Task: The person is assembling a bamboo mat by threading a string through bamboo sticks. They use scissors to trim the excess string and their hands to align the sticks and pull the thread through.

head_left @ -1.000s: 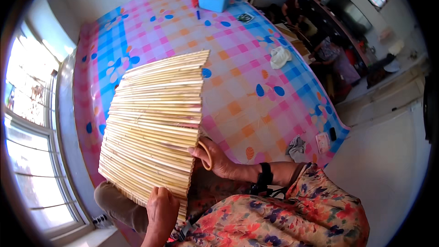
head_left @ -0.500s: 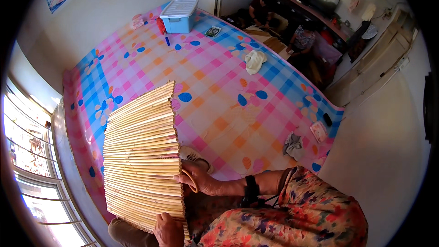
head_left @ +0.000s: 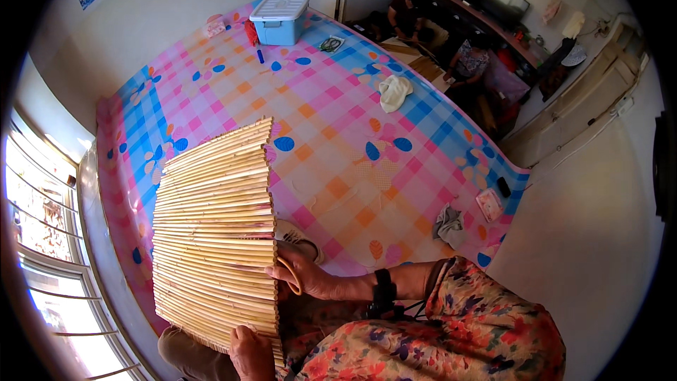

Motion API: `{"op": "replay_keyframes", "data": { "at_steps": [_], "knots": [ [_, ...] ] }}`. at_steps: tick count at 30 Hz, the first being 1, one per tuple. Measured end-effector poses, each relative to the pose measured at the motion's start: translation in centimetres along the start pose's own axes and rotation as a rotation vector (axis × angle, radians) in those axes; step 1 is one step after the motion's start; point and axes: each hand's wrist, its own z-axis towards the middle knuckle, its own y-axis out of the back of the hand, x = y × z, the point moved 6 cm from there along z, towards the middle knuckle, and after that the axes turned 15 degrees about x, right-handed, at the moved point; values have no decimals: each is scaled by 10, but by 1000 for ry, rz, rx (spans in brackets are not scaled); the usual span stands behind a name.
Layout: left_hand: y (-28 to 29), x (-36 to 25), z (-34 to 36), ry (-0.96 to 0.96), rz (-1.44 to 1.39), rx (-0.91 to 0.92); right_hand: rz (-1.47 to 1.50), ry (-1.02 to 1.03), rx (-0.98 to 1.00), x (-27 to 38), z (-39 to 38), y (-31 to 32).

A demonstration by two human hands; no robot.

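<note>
A mat of pale yellow reed sticks (head_left: 211, 240) lies slanted over my lap, rising toward the upper left from my knees. My left hand (head_left: 250, 349) is closed at its lower part, fingers curled against the sticks. My right hand (head_left: 305, 275) holds the right edge, thumb on the sticks, along with a brown ring or loop (head_left: 290, 275) whose far side is hidden. A dark strap (head_left: 383, 289) circles my right wrist. Beyond the mat's right edge a shoe (head_left: 296, 240) shows.
A checked pink-and-blue floor covering (head_left: 331, 169) carries a lidded blue box (head_left: 278, 21), white cloth (head_left: 395, 92), grey cloth (head_left: 448, 226), pink packet (head_left: 488, 204) and dark object (head_left: 503, 185). Two people (head_left: 469, 63) sit by a shelf at the back right. A barred window (head_left: 49, 268) is at left.
Compared with a second ago, my view has shifted, and the mat and both hands sit lower in it. The grip looks unchanged; over the last half second the mat has risen slightly.
</note>
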Motion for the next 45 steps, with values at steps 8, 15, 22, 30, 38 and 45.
{"op": "replay_keyframes", "data": {
  "at_steps": [8,15,22,30,38,45],
  "knots": [
    [8,-8,-4,-52,-81,52,22,1,3,-8,3,2],
    [-2,1,-3,-11,-90,109,-26,13,3,3,1,-1],
    [6,8,-3,-41,-303,35,-42,25,-51,13,-2,-1],
    [5,12,-6,-30,-391,21,-41,-4,-58,14,-2,0],
    [-2,28,-15,-91,-667,-18,-20,-15,-58,13,-2,1],
    [-12,41,-12,-43,-837,7,59,-57,-63,15,-3,-2]
  ]
}}
